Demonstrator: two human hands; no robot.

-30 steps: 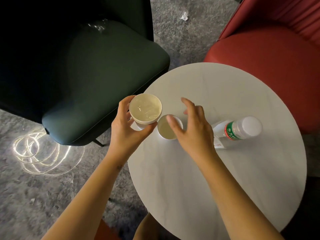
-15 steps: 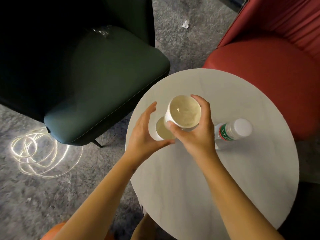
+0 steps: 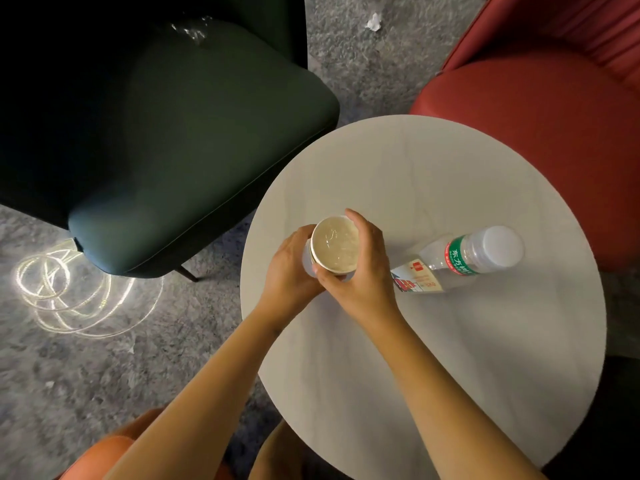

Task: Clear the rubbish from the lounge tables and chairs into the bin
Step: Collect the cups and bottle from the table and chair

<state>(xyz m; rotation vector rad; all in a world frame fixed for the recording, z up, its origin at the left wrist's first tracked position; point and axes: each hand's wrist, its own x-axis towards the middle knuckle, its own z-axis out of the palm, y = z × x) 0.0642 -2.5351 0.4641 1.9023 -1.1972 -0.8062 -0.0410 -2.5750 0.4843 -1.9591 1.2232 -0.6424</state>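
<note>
Hands | left hand [image 3: 291, 271] and right hand [image 3: 360, 275] both grip paper cup [image 3: 335, 245] | water bottle [image 3: 464, 258] near, on table [image 3: 415, 168]

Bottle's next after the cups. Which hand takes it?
Right. The bottle is on the table just beside the right hand. The left hand is on the far side of the cups and would have to cross over. Left could probably hold the cups alone.

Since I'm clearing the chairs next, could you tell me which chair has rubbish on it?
The green chair: a crumpled clear wrapper lies at the back of its seat; the red chair shows none.
</note>
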